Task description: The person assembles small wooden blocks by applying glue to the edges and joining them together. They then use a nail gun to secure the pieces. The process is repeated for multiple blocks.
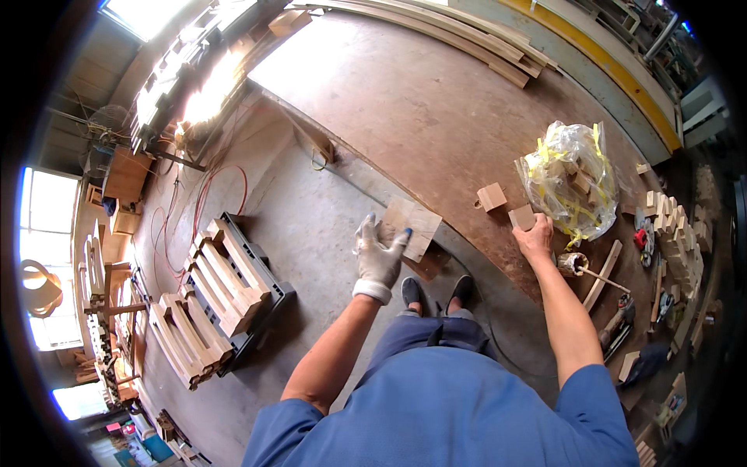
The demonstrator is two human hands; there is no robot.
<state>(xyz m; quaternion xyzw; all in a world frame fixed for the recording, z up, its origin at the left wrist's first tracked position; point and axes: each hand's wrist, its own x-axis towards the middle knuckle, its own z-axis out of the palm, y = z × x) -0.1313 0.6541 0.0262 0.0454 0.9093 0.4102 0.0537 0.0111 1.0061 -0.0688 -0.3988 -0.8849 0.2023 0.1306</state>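
My left hand (377,255) wears a pale glove with blue marks at the fingertips. Its fingers are spread beside a square light-wood board (416,220), and the thumb overlaps the board's near-left part; I cannot make out any grip on it. On the right, my bare right hand (536,238) has its fingers closed on a small wooden block (522,217) at the tabletop. A second wooden block (492,197) lies just beyond it. Close by sits a clear plastic bag (556,194) with yellow strips and wood pieces inside. Nearer me stands a smeared pot (572,265) with a stick in it.
The brown worktable (412,101) spans the far side, with long planks (467,35) at its back. Stacked wood pieces (673,233) and hand tools crowd the right. On the floor at left, a dark pallet (268,300) carries wooden frames (226,288). Red hoses (206,198) trail behind it.
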